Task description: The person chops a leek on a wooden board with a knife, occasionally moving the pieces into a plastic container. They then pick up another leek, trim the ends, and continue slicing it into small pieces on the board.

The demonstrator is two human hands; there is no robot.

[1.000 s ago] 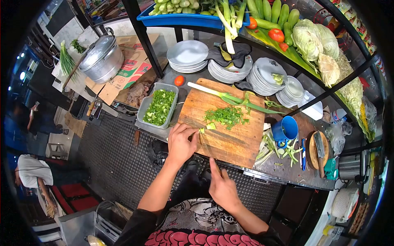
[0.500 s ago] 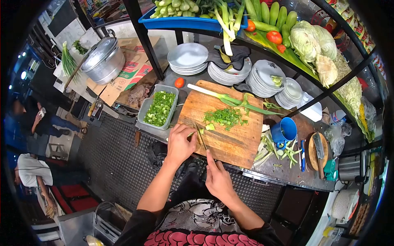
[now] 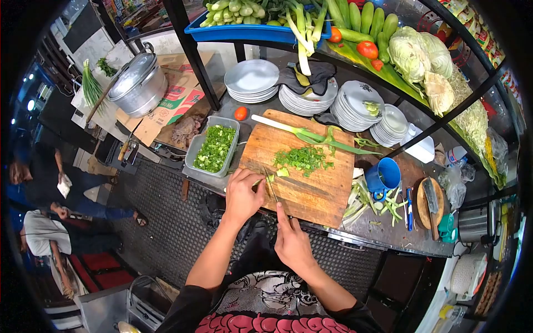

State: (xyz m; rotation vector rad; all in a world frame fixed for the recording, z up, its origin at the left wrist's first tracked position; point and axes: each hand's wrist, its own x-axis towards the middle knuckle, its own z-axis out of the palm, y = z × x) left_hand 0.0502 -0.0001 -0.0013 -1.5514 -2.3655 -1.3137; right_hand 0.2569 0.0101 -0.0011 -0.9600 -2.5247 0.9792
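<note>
On the wooden cutting board (image 3: 311, 200), my left hand (image 3: 243, 194) is closed round a small piece of green vegetable, beside the blade. My right hand (image 3: 292, 241) grips a knife (image 3: 272, 187) whose thin blade points away from me, next to my left fingertips. Chopped greens (image 3: 304, 160) lie in a pile beyond the blade, with a few pale green pieces near it. A long leek (image 3: 316, 139) lies across the board's far side. Left of the board, a clear plastic container (image 3: 235, 145) holds more chopped greens.
Stacked plates (image 3: 252, 77) and a tomato (image 3: 241, 113) stand behind the board. To the right are a blue mug (image 3: 383, 176), leek trimmings and another knife (image 3: 430, 201) on a round board. Two people (image 3: 41, 172) are at the left. A metal pot (image 3: 139, 86) stands back left.
At the left, the standing person has come closer and further into view, holding something white. My hands and the knife stay nearly in place; the view has shifted slightly.
</note>
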